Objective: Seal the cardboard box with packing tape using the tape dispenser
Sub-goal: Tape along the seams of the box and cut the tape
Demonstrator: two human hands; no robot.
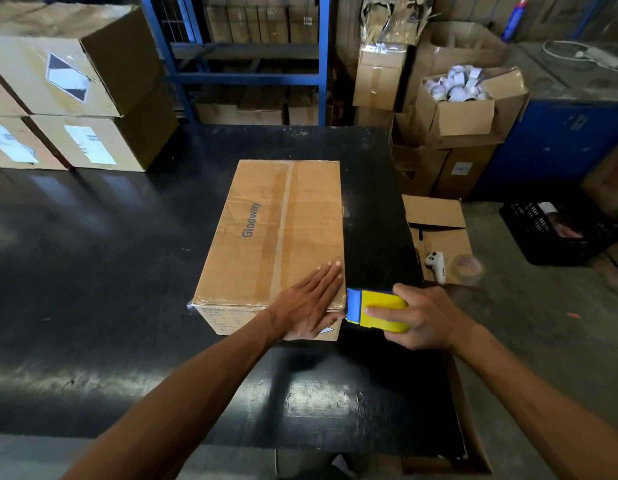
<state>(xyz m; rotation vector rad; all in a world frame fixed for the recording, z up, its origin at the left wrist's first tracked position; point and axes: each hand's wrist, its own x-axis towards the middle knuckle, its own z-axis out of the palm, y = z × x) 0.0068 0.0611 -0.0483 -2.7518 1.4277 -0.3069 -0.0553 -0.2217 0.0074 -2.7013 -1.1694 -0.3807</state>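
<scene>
A closed cardboard box (266, 233) printed "Glodway" lies on the black table (93, 271), with clear tape along its centre seam and glossy tape at its near edge. My left hand (309, 303) lies flat, fingers spread, on the box's near right corner. My right hand (425, 318) grips a yellow and blue tape dispenser (377, 310). The dispenser's blue end touches the box's near right corner, just right of my left hand.
Stacked cartons (68, 88) stand at the table's back left. Blue shelving (245, 60) rises behind. To the right are an open box of tape rolls (463, 102), a floor carton (439, 237) holding a white controller and a tape roll, and a black crate (553, 233).
</scene>
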